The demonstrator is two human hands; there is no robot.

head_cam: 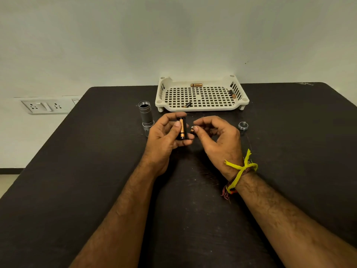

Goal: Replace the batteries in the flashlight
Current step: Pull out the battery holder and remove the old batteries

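My left hand grips a black battery holder upright, with a copper and black battery seated in its front slot. Just right of it, my right hand pinches a loose battery between thumb and forefinger, its end close to the holder. The grey flashlight body stands on its head on the table, open threaded end up, to the left of my hands. Its tail cap with a spring lies on the table to the right.
A cream perforated tray sits at the table's far edge and holds three loose batteries: one at the back, one at the right, one at the front. A wall socket plate lies beyond the dark table's left edge.
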